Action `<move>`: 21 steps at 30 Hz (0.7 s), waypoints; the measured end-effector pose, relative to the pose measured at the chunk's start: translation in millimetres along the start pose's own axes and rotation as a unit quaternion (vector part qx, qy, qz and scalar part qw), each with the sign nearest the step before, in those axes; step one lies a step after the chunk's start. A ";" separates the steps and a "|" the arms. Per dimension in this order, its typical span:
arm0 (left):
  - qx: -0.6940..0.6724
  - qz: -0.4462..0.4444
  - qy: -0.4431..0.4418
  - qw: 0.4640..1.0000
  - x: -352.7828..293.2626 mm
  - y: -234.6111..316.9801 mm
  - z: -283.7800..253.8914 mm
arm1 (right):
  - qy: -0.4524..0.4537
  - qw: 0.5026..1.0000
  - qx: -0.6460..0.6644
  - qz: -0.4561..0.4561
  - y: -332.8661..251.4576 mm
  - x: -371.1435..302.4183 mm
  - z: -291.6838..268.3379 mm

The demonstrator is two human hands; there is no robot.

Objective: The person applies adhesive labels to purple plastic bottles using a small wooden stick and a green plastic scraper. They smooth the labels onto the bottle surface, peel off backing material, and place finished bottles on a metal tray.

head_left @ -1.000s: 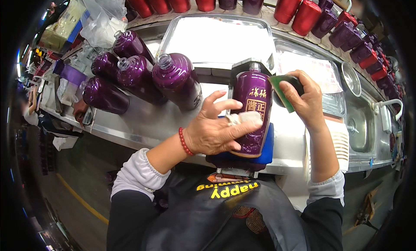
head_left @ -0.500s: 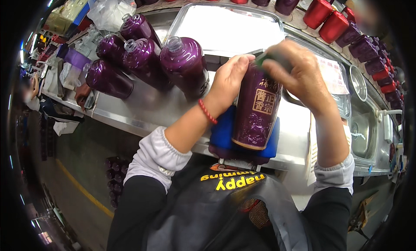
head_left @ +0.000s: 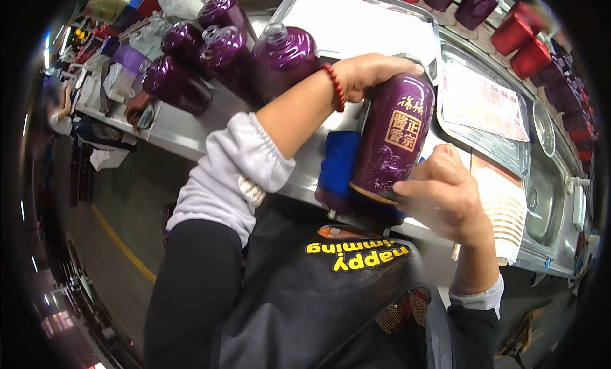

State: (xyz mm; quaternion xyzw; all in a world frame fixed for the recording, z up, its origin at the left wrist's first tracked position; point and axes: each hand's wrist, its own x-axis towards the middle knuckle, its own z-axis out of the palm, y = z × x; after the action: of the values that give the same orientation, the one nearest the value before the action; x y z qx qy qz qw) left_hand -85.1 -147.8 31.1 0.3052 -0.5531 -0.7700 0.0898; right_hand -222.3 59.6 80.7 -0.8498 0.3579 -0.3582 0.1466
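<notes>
A glossy purple bottle [head_left: 398, 136] with gold lettering and a gold-edged base lies tilted in front of me, its base toward me. My left hand [head_left: 372, 75] wraps the far end of it, hiding the neck. Curled closed beside the base is my right hand [head_left: 445, 194], slightly blurred, its thumb at the bottle's lower edge. What sits inside those fingers is hidden. Beneath the bottle is a blue cloth pad [head_left: 340, 162] at the counter's front edge. Pale scuff-like marks show on the bottle's lower side.
Several purple bottles with clear necks [head_left: 284, 54] stand left on the steel counter [head_left: 296, 178]. A white-lined tray [head_left: 363, 19] is behind, with a tray of printed sheets [head_left: 487, 108] rightward. Folded striped cloth [head_left: 503, 216] lies near the sink [head_left: 544, 206]. Red containers [head_left: 531, 57] line the back right.
My right hand, with a dark green pad at the bottle's far end before, has moved down to its base. My left hand has shifted over the far end. The whole view has turned somewhat.
</notes>
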 end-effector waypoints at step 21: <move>0.293 0.393 0.334 0.805 -142.4 3.5 44.8 | 0.010 0.998 -0.068 -0.007 -54.0 -14.5 63.8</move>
State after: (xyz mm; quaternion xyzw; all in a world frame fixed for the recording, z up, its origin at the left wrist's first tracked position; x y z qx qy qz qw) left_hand 2.2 -45.7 96.0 0.3115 -0.7610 -0.3208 0.4701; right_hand -156.7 107.4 56.0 -0.8568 0.3766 -0.3424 0.0827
